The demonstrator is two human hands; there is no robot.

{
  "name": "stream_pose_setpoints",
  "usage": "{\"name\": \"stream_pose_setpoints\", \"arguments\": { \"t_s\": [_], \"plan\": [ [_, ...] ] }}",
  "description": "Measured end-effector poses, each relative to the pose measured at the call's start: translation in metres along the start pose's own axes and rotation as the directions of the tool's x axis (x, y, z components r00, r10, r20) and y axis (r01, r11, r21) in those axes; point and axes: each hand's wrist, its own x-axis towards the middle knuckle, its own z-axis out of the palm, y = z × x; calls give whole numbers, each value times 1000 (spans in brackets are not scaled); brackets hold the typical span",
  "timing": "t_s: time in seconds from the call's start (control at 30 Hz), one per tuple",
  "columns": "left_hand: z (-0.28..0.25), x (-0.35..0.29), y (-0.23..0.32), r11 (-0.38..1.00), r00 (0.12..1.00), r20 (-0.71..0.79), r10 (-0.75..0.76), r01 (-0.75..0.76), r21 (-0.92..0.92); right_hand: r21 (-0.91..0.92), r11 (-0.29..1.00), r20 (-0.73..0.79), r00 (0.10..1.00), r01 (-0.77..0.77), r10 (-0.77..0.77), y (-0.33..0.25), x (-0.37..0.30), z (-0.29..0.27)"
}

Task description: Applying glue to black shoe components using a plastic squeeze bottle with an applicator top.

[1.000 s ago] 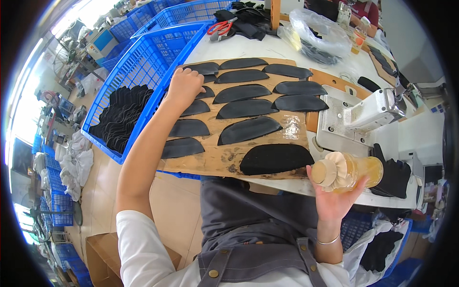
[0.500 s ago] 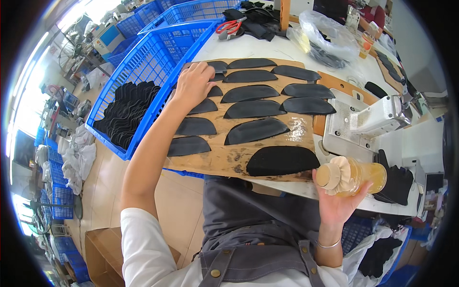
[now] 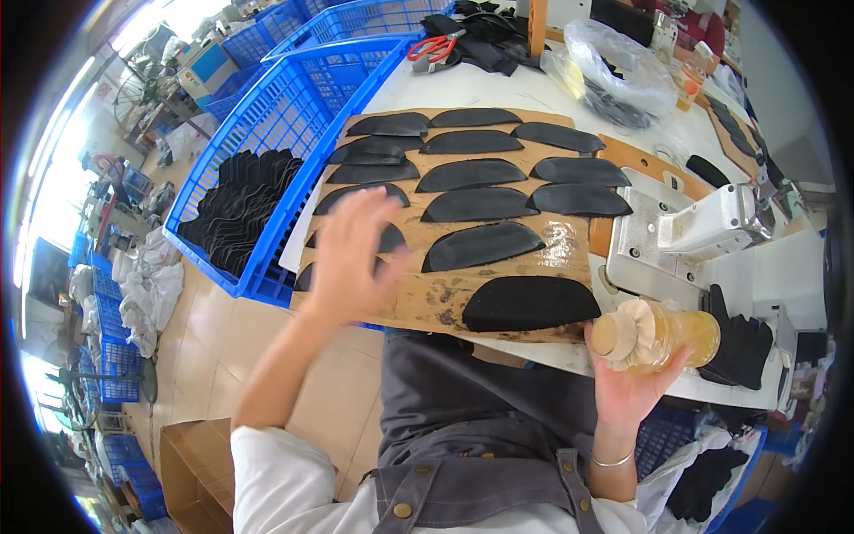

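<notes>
My right hand is wrapped round a clear bottle of amber liquid with a pleated beige cover, tipped on its side at the table's front edge. My left hand, blurred and with its fingers spread, passes over the left column of curved black pieces and partly hides them. Rows of these half-moon pieces lie on a brown cardboard sheet. At upper left, one dark piece overlaps the piece below it. A matte black piece lies at the near right corner of the cardboard, close to the bottle.
Left of the cardboard stands a blue crate with stacked black pieces. A white sewing machine is to the right. Red-handled cutters and a clear plastic bag lie at the back. An open carton stands on the floor.
My left hand has left the upper left pieces and moved nearer to me, its fingers now spread and empty. My right hand still holds the bottle in nearly the same place.
</notes>
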Motion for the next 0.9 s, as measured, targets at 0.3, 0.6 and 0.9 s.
{"name": "stream_pose_setpoints", "arguments": {
  "t_s": [0.3, 0.6, 0.9],
  "plan": [
    [23, -61, -4, 985, 995, -33, 96, -90, 150, -70, 997, 30, 999, 17, -14, -3, -2, -14],
    [18, -58, -3, 997, 995, 81, 60, -63, 40, -48, 999, 47, 999, 1, 2, -3, -4, -15],
    [17, -60, -3, 991, 994, 76, 84, -91, 101, -66, 998, 34, 999, 17, -15, 2, -10, -3]
  ]
}}
